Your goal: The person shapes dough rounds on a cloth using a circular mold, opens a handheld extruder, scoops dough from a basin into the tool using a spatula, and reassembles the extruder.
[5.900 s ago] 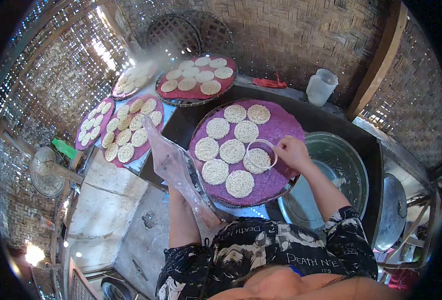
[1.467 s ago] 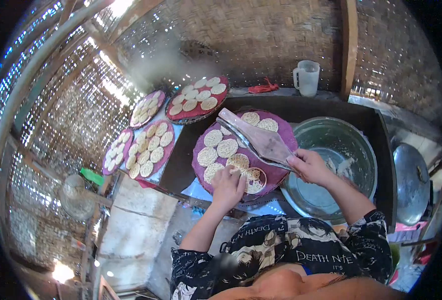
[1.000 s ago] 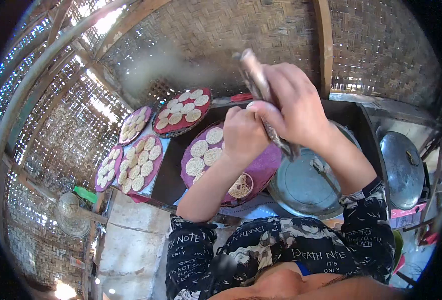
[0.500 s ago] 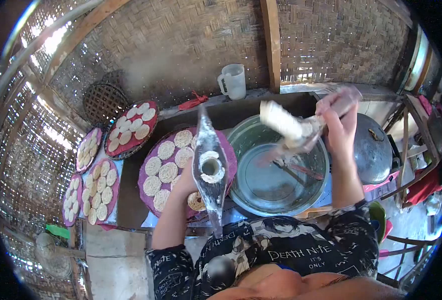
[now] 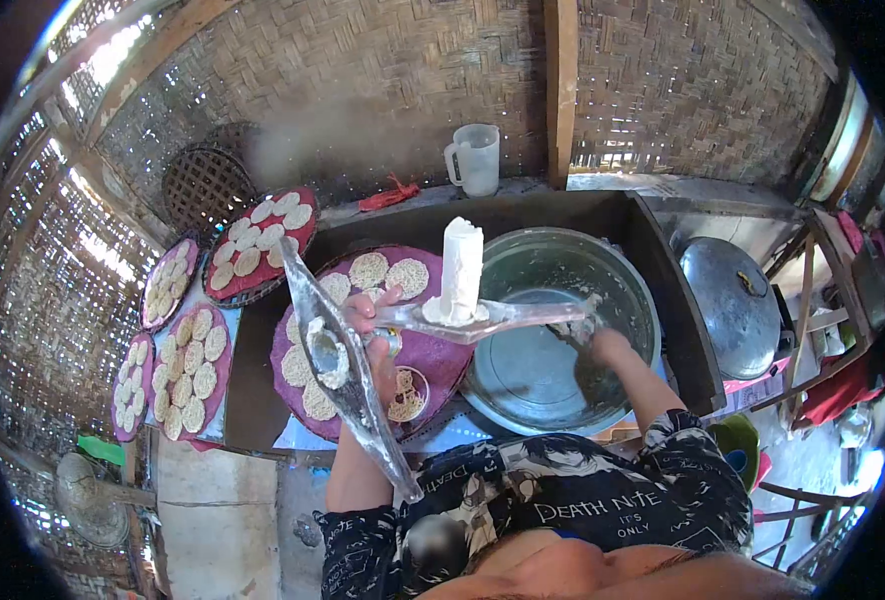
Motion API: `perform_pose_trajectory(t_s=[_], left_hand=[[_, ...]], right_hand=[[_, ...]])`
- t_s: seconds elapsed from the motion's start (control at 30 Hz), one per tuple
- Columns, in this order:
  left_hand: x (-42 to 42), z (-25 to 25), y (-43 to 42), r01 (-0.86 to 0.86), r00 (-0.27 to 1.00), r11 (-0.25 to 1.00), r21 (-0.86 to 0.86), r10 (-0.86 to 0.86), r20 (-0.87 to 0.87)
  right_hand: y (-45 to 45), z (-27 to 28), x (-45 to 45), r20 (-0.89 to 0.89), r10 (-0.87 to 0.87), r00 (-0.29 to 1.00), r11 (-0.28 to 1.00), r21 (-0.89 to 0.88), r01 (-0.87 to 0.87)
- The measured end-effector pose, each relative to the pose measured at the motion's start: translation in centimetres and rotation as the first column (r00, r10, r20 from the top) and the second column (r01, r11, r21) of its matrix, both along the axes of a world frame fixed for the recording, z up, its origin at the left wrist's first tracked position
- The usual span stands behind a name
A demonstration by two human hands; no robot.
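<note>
Now gripping both parts of a press up above the purple-lined tray [image 5: 441, 372], all in the left hand [image 5: 378, 332], with thumb and fingers clamped on the handle end of the plunger [image 5: 461, 268]. Holding that plunger with its handle level and its white-coated column pointing up, out over the edge of the green basin [image 5: 523, 350]. Holding the hollow press body [image 5: 355, 368] too, tilted across the left forearm, with white paste around its hole. Over on the basin's right side, reaching low with the right hand [image 5: 608, 345], right at some white dough [image 5: 587, 312]; can't tell those fingers apart or together. Down on the tray, just beside the left wrist: loose strands [image 5: 406, 402] inside a ring [image 5: 427, 393], near flat noodle rounds [image 5: 407, 278].
</note>
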State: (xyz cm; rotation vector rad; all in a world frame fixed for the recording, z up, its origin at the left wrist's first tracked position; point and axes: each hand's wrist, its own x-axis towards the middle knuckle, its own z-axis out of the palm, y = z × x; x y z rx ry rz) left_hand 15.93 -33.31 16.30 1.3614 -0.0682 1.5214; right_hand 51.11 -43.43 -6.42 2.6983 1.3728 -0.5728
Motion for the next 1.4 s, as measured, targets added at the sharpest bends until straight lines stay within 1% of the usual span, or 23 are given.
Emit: perform_pose_trajectory(t_s=[0.1,0.13,0.17,0.2,0.27,0.3,0.37,0.4,0.43,0.53,0.57,0.6,0.67,0.73,0.77,0.87,0.9,0.97,1.17,1.23,1.33,1.37,1.4], left_hand=[[-0.5,-0.5,0.7,-0.039,0.999,0.997,0.069,0.038,0.019],[-0.6,-0.5,0.8,-0.053,0.999,0.994,0.098,0.052,0.016],[-0.5,-0.4,0.6,-0.075,0.997,0.994,0.083,0.072,0.041],[-0.7,0.3,0.1,-0.098,0.995,0.99,0.097,0.098,0.007],[-1.2,1.6,-0.5,-0.15,0.986,0.979,0.137,0.157,-0.046],[-1.3,1.4,-0.4,-0.158,0.987,0.978,0.136,0.161,-0.008],[-1.3,0.9,-0.1,-0.156,0.987,0.981,0.119,0.149,0.059],[-1.4,0.5,0.1,-0.139,0.988,0.985,0.102,0.131,0.086],[-1.4,0.2,0.3,-0.121,0.988,0.989,0.09,0.112,0.103],[-1.4,1.1,-0.3,-0.143,0.989,0.983,0.116,0.138,0.046],[-1.3,0.9,-0.3,-0.13,0.991,0.986,0.105,0.124,0.058],[-1.3,0.8,-0.1,-0.116,0.992,0.989,0.094,0.11,0.069],[-1.4,0.5,0.0,-0.119,0.992,0.989,0.089,0.114,0.061],[-1.6,0.4,0.2,-0.156,0.988,0.982,0.103,0.154,0.028],[-1.6,0.2,0.3,-0.143,0.99,0.983,0.112,0.14,0.028],[-1.0,1.5,-1.1,-0.106,0.994,0.994,-0.029,0.106,0.008],[-0.9,1.1,-0.9,-0.095,0.995,0.995,-0.039,0.096,0.015],[-1.1,0.2,-0.5,-0.08,0.996,0.995,-0.058,0.082,0.022],[-1.7,0.6,-0.8,-0.139,0.99,0.99,-0.008,0.139,-0.031],[-1.4,0.7,-0.9,-0.125,0.992,0.992,-0.033,0.125,-0.012],[-1.2,0.4,-0.9,-0.1,0.995,0.994,-0.054,0.1,-0.002],[-1.2,0.4,-0.8,-0.091,0.996,0.994,-0.055,0.091,-0.004],[-1.2,0.4,-0.7,-0.081,0.997,0.995,-0.05,0.081,0.008]], right_hand=[[0.5,-1.5,-0.4,0.012,0.263,0.965,0.961,-0.09,-0.261],[0.5,-1.5,-0.5,0.022,0.29,0.957,0.952,-0.111,-0.286],[0.6,-1.4,-0.5,0.028,0.315,0.949,0.942,-0.13,-0.309],[0.6,-0.7,-0.6,0.037,0.337,0.941,0.933,-0.145,-0.329],[-0.3,2.9,-0.7,-0.015,0.245,0.969,0.969,-0.007,-0.245],[-0.4,4.0,-0.6,-0.046,0.205,0.978,0.978,0.056,-0.203],[0.4,1.6,1.6,0.022,0.103,0.994,0.995,-0.01,-0.103],[0.4,1.6,1.5,0.055,0.048,0.997,0.998,-0.041,-0.045],[0.2,1.5,1.3,0.004,0.079,0.997,0.997,0.01,-0.079],[-0.2,2.3,-0.5,0.061,0.295,0.953,0.955,-0.038,-0.293],[-0.1,0.0,0.9,0.037,0.242,0.97,0.97,0.013,-0.243],[-0.3,0.8,1.2,0.053,0.228,0.972,0.973,0.016,-0.229],[-1.3,4.4,1.6,0.08,0.194,0.978,0.98,0.02,-0.197],[-1.8,8.8,1.7,0.209,0.146,0.967,0.989,-0.035,-0.142],[-2.1,9.8,1.5,0.273,0.122,0.954,0.992,-0.061,-0.109],[-2.1,8.1,1.8,0.336,0.068,0.939,0.998,-0.01,-0.069],[-2.3,5.4,2.8,0.344,0.072,0.936,0.996,0.029,-0.087],[-3.0,4.2,2.2,0.314,0.081,0.946,0.995,0.03,-0.096],[-2.5,5.5,0.5,0.166,0.059,0.984,0.998,0.015,-0.062],[-2.3,4.7,0.6,0.146,0.042,0.988,0.998,0.044,-0.049],[-2.1,4.4,0.2,0.123,0.037,0.992,0.998,0.038,-0.042],[-2.0,4.6,0.1,0.113,0.058,0.992,0.998,-0.017,-0.056],[-2.0,4.2,0.3,0.097,0.033,0.995,0.999,-0.005,-0.033]])
